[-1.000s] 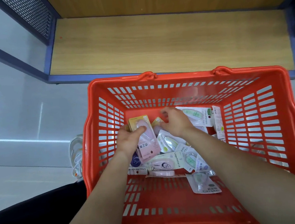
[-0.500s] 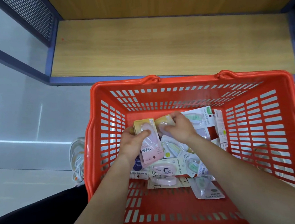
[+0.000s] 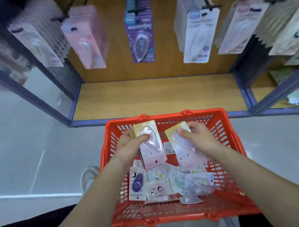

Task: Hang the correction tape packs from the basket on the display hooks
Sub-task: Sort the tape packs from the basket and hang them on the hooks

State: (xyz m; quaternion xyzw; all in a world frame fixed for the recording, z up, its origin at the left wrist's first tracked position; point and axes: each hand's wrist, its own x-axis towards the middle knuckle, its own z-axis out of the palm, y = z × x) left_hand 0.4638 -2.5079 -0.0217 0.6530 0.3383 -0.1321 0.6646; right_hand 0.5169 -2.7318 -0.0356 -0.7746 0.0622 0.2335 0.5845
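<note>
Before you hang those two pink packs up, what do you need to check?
1. Left hand grips a pink correction tape pack: ok.
2. Right hand grips the second pink pack: ok.
3. Both packs held clear of the loose packs in the red basket: ok.
4. Hang holes at the pack tops free: cannot tell.
5. Hook whose pink hung packs match: cannot tell, blurred.

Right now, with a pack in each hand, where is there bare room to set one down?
The wooden shelf is bare from its front edge to the back wall, under the hanging packs. The basket floor nearest you, between loose packs and near wall, is bare too. The basket's middle is crowded.
</note>
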